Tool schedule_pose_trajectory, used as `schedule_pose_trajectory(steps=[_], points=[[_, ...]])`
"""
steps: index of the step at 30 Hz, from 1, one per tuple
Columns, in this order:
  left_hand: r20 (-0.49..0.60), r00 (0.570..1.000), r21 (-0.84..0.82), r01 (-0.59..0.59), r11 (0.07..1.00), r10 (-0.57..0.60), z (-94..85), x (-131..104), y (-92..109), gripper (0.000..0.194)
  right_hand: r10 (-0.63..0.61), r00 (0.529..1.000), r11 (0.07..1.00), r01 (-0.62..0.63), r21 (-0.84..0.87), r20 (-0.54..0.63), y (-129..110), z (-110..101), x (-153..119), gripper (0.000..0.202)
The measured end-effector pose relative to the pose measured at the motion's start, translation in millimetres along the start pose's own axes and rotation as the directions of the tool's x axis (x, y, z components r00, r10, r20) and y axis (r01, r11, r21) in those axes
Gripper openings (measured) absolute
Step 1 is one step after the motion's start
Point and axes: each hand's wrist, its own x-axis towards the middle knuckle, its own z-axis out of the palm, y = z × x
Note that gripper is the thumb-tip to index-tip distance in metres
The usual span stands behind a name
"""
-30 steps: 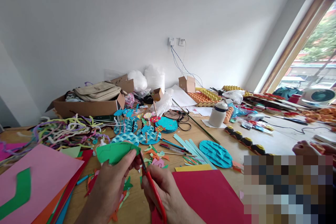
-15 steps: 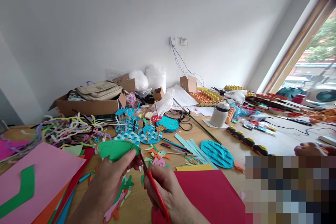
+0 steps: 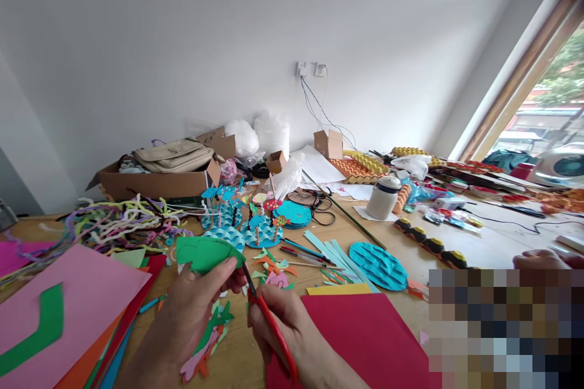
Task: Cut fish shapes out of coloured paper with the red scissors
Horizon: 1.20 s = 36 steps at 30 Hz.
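Observation:
A piece of green paper with faint drawn outlines is pinched between the thumb and fingers of my left hand. My right hand grips red-handled scissors, their dark blades at the paper's right edge by my left fingertips. How far the blades are apart I cannot tell. Below my hands lie paper cutouts in green, pink and orange. Coloured paper scraps are scattered just beyond. At the lower left, a green strip rests on pink paper.
Red paper lies right of my hand. Behind stand blue ocean-like crafts, a pile of pipe cleaners, a blue disc and a white jar. Another person's hand is at the right edge.
The green paper has tilted slightly in my left hand, its left end shifting a little to the right. The scissors stay at its edge. My view has shifted slightly.

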Motion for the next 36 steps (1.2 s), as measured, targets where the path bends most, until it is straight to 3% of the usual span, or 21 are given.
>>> schedule_pose_trajectory(steps=[27, 36], points=[[0.040, 0.999, 0.009, 0.015, 1.000, -0.015, -1.9, 0, -2, 0.011, 0.007, 0.999, 1.000, -0.006, 0.022, -0.036, 13, 0, 4, 0.041], [0.037, 0.999, 0.026, 0.013, 1.000, -0.014, -0.3, -2, 2, 0.014, -0.031, 0.999, 0.996, 0.028, -0.090, -0.033, 13, -4, 2, 0.027]])
